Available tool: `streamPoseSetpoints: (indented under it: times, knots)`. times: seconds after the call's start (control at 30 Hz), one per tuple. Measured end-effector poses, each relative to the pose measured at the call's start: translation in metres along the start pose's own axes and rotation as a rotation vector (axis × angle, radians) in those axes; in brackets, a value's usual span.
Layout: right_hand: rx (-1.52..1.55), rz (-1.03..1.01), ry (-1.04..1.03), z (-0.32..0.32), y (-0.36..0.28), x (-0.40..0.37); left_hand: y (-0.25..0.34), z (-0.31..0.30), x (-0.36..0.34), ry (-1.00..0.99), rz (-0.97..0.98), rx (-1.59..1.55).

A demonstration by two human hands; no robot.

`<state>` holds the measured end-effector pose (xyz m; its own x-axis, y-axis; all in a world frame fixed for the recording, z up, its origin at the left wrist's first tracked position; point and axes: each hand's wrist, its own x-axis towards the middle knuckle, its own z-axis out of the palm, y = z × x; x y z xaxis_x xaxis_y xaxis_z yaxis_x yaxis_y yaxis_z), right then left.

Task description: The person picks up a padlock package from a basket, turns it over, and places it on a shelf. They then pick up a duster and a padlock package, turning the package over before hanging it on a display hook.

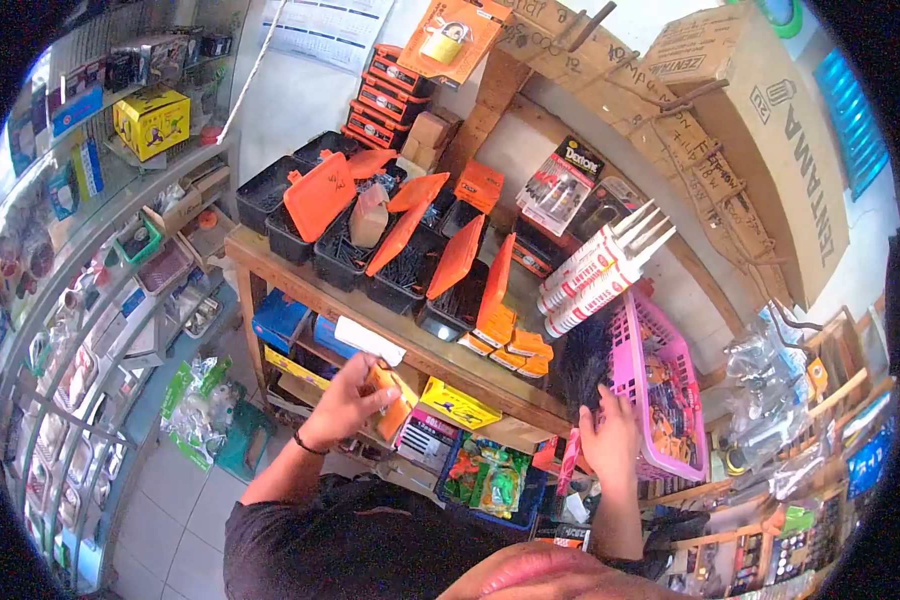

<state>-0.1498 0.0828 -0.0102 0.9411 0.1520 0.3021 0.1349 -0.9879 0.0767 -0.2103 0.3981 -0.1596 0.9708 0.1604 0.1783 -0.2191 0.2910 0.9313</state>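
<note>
Two hands work at lower centre: the left hand (348,400) pinches an orange packet (392,398) below the wooden shelf (440,355). The right hand (610,435) rests, fingers together, against the pink basket (670,380), which might tip if shoved.

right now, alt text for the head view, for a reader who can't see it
A person's left hand holds a small orange box at the edge of a wooden shelf of black trays with orange lids; the right hand is against a pink basket.
</note>
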Motion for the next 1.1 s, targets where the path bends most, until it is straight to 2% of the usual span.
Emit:
streamPoseSetpoints:
  times: [0.07,0.13,0.23,0.27,0.33,0.37,0.4,0.43,0.47,0.53,0.57,0.63,0.77,0.8,0.87,0.9,1.0,1.03,1.1]
  knots:
    - [0.200,-0.272,0.105,-0.030,-0.031,0.002,0.022,0.000,0.012,0.096,0.167,0.136]
    - [0.230,-0.582,0.289,-0.053,-0.061,0.005,0.066,0.003,0.022,0.142,0.292,0.275]
    - [0.256,-0.925,0.414,-0.084,-0.116,0.014,0.112,0.014,0.044,0.138,0.484,0.146]
    - [0.254,-1.017,0.445,-0.090,-0.132,0.018,0.126,0.019,0.051,0.141,0.572,0.121]
    - [0.233,-1.222,0.603,-0.101,-0.161,0.032,0.147,0.021,0.069,0.204,0.864,0.344]
    - [0.186,-1.271,0.664,-0.103,-0.169,0.040,0.159,0.024,0.069,0.217,0.881,0.336]
    - [0.156,-1.302,0.712,-0.111,-0.179,0.047,0.173,0.027,0.067,0.179,0.791,0.212]
    - [0.122,-1.254,0.764,-0.116,-0.187,0.051,0.184,0.028,0.070,0.134,0.703,0.089]
    - [0.089,-1.202,0.814,-0.122,-0.194,0.054,0.193,0.029,0.079,0.212,0.929,0.122]
    - [-0.036,-1.159,0.928,-0.135,-0.204,0.064,0.211,0.023,0.086,0.179,1.047,0.127]
    - [-0.099,-1.137,0.979,-0.140,-0.207,0.069,0.220,0.026,0.089,0.153,1.063,-0.035]
    - [-0.185,-1.109,1.067,-0.154,-0.215,0.077,0.239,0.020,0.093,0.268,1.089,0.092]
    - [-0.150,-1.126,1.061,-0.186,-0.232,0.086,0.277,0.010,0.108,0.370,1.217,0.194]
    - [-0.140,-1.126,1.056,-0.190,-0.236,0.096,0.290,0.015,0.097,0.371,1.209,0.202]
    - [-0.339,-1.083,1.317,-0.199,-0.243,0.115,0.317,0.024,0.074,0.438,0.998,0.247]
    - [-0.310,-1.050,1.103,-0.206,-0.256,0.080,0.315,0.019,0.084,0.453,1.224,0.291]
    - [-0.246,-1.027,1.181,-0.209,-0.256,0.101,0.326,0.018,0.099,0.480,1.235,0.347]
    - [-0.247,-1.025,1.175,-0.208,-0.254,0.102,0.329,0.020,0.101,0.495,1.127,0.336]
    - [-0.324,-0.901,0.993,-0.213,-0.257,0.094,0.326,0.018,0.105,0.500,1.161,0.364]
